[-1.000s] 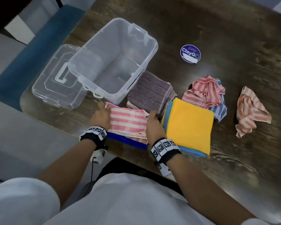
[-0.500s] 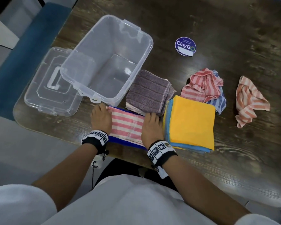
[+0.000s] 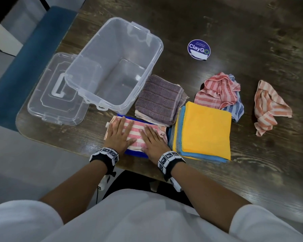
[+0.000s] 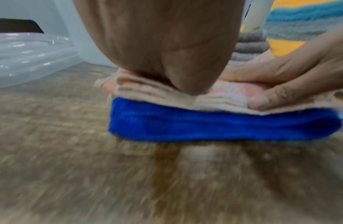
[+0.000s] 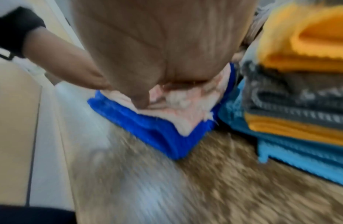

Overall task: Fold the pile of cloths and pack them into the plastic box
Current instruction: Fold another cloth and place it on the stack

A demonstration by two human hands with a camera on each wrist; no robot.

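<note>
on the tabletop [image 3: 234, 23], just before the empty plastic box [image 3: 101, 67], the left hand [image 3: 120, 135] and right hand [image 3: 153, 138] have slid from the ends of the striped cloth [image 3: 138, 133] onto its top. both lie flat, gripping nothing; press evenly outward so its edges square with the blue cloth [image 3: 135, 152] beneath.

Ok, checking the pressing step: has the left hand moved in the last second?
Yes. The left hand has slid inward from the pink striped cloth's left edge onto its top, toward the yellow cloth stack.
</note>
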